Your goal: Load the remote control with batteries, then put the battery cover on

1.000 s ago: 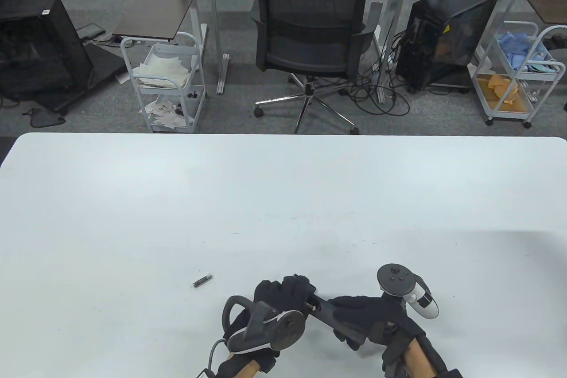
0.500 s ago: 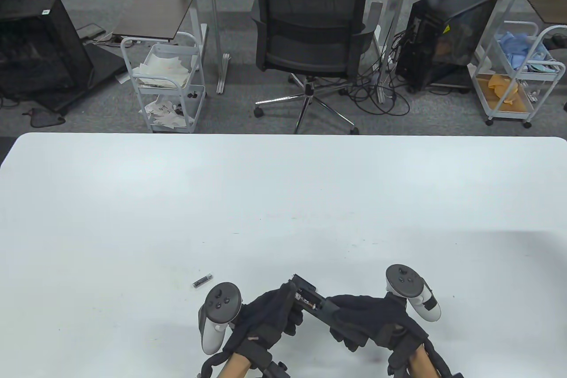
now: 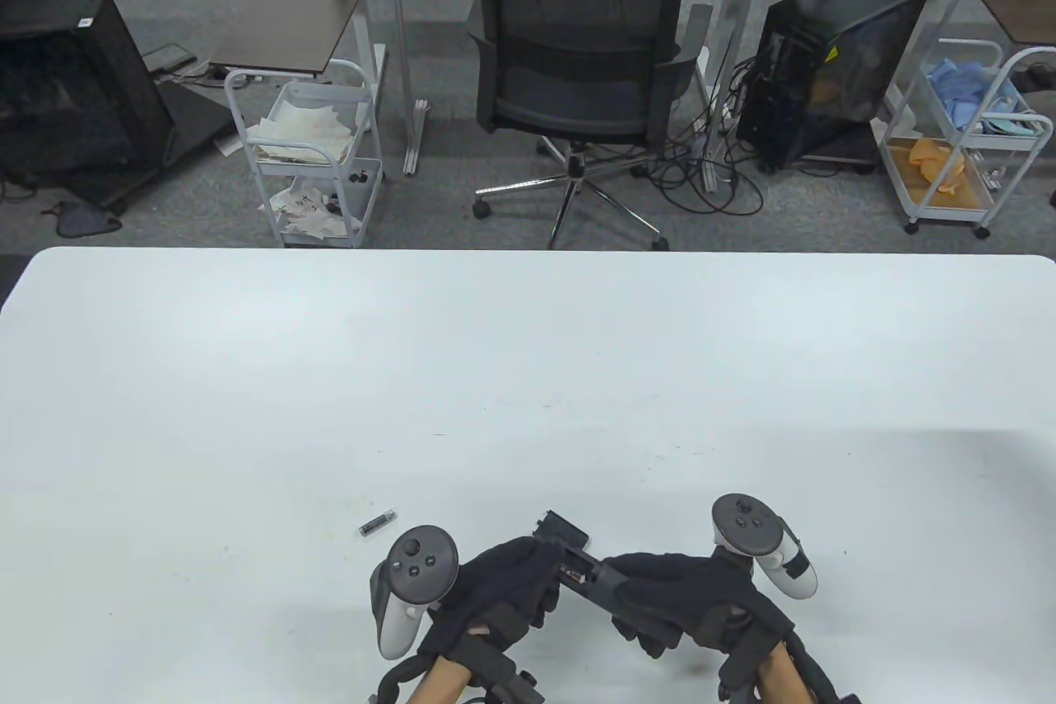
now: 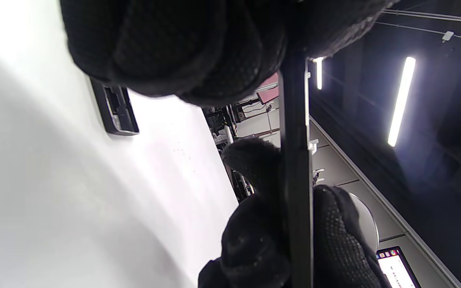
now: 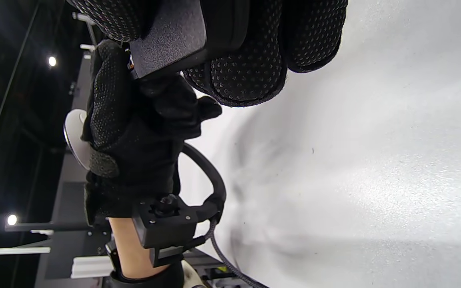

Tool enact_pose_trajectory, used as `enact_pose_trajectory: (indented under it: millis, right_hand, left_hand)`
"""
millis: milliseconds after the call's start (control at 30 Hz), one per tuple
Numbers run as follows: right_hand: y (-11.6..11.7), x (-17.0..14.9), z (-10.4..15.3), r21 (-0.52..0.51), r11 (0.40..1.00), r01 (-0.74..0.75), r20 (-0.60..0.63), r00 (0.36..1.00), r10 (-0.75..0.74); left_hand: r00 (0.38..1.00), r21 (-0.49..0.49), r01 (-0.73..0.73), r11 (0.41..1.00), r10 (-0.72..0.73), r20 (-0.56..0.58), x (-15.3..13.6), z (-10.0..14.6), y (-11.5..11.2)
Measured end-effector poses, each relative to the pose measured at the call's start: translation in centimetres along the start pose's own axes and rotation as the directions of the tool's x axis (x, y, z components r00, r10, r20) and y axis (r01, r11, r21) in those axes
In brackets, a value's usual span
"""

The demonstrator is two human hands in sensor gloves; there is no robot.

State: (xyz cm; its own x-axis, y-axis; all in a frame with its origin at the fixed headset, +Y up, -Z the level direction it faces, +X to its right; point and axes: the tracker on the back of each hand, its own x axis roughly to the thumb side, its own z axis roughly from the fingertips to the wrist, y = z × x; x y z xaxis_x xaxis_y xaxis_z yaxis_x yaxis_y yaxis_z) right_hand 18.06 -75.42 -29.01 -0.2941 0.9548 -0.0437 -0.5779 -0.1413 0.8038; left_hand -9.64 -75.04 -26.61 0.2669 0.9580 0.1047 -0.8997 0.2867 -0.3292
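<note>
Two gloved hands are seen at the table's (image 3: 247, 374) 6 o'clock edge. Remote control (image 3: 596, 577) is gripped by right hand (image 3: 685, 590), fingers wrapped round its body; left hand (image 3: 503, 590) fingers are pressed on its open compartment. Battery (image 3: 378, 523) lies at 10 o'clock, apart. Battery cover (image 3: 563, 531) lies just beyond the remote.

One remote (image 3: 596, 577), perhaps one battery (image 3: 378, 523)
</note>
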Motion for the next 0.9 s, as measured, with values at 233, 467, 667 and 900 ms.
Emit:
enact_pose_trajectory:
  millis: [233, 467, 667, 900]
  right_hand:
    - [-0.2, 0.2, 0.3, -0.014, 1.0, 0.012, 0.021, 1.0, -0.011]
    - [-0.8, 0.1, 0.8, -0.064, 0.998, 0.027, 0.036, 0.999, -0.024]
    - [-0.9, 0.2, 0.8, -0.075, 0.997, 0.014, 0.029, 1.0, -0.012]
    - [-1.2, 0.1, 1.1, -0.095, 0.995, 0.022, 0.034, 0.999, -0.018]
  left_hand:
    - [0.995, 0.039, 0.09, 0.995, -0.092, 0.046, 0.9, 0.5, 1.3]
    - [0.918, 0.335, 0.391, 0.857, -0.392, -0.067, 2.3, 2.8, 8.1]
    - [0.844, 0.328, 0.532, 0.78, -0.46, -0.276, 0.6, 3.5, 12.7]
    - [0.486, -0.045, 0.821, 0.57, -0.737, -0.47, -1.0, 0.9, 13.3]
